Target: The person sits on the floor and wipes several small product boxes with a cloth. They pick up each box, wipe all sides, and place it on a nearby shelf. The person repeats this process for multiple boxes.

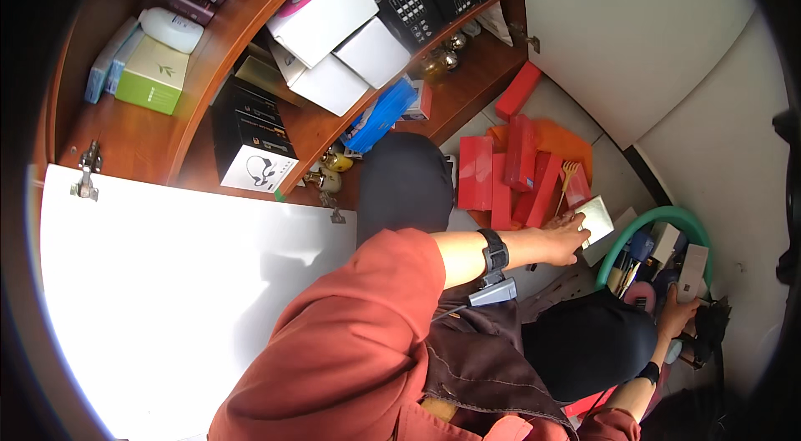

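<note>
My left hand [566,237] reaches out to the right with its fingers on the near side of a shiny pale-gold box [596,221]. At the lower right, my right hand [676,316] grips the lower end of a small whitish box [693,272]. That box is over a round container with a green rim [679,214], which holds brushes, boxes and other small items. Several red boxes [475,172] lie on an orange sheet [572,137] beyond my left hand, with a small golden fork-shaped tool [568,173] among them.
An open wooden cabinet [206,122] fills the upper left, holding white boxes [325,15], black boxes [413,12] and a headphone box [258,169]. Its white door [156,291] stands open at the left. A blue packet [382,115] lies beside my knee. Pale panels [632,22] bound the right.
</note>
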